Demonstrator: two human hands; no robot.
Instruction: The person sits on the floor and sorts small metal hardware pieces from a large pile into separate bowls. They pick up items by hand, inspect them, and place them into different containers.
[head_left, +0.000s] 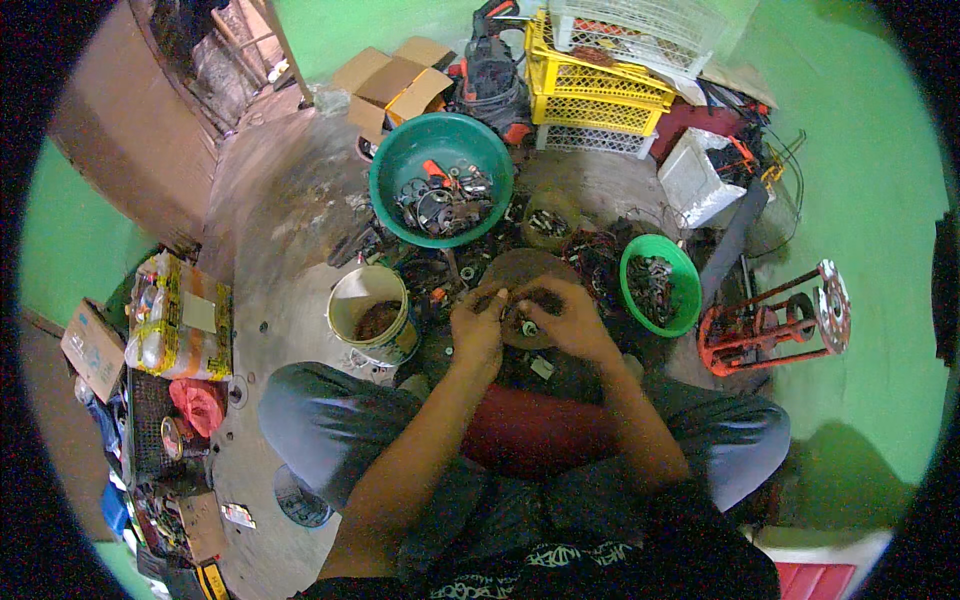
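Note:
My left hand (478, 322) is over a round brown block (536, 264), thumb pressed against curled fingers. A small dark part (512, 297) shows at its thumb tip, mostly hidden by the fingers. Opposite, my right hand (570, 319) bends its thumb and fingers towards the left fingertips; whether it grips anything is unclear. Just below the fingertips, a small pale ring-shaped piece (529, 328) lies over the block. Nearer my lap is a small pale flat piece (542, 367).
Beyond my hands stands a teal basin (381, 180) of metal parts. A white bucket (337, 319) is left; a green bowl (699, 292) of small parts and an orange metal frame (776, 360) are right. Yellow crates (592, 112) and a cardboard box (390, 79) stand behind.

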